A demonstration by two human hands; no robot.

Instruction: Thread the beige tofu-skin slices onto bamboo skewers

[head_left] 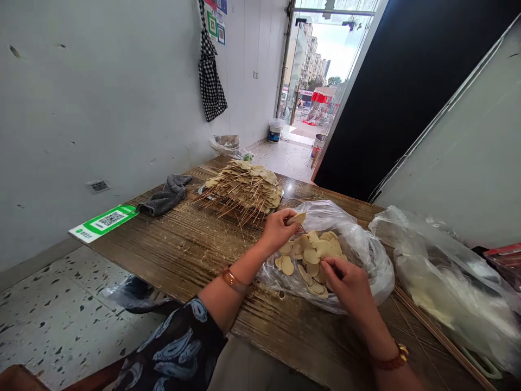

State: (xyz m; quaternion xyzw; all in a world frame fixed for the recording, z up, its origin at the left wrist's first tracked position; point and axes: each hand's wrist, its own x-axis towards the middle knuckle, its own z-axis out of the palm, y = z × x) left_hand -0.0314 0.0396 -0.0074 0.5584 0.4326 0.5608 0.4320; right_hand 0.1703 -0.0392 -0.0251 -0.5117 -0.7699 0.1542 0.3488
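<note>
Landmark: the clear plastic bag [372, 266], spread on the wooden table [171, 255]. In my head view, loose pale slices [312, 256] lie heaped on it. I have the left hand [280, 231] above the bag's left part, fingers closed round one slice [297, 218]. My right hand [345, 282], over the bag's near right part, pinches another slice [324, 248]. Skewered stack [252, 187]: beyond the bag, leftward. Bare sticks [439, 328]: right of it.

The wooden table [163, 252] bears 1 grey cloth [166, 195], heaped skewers [244, 190], plastic bags [362, 250].
</note>
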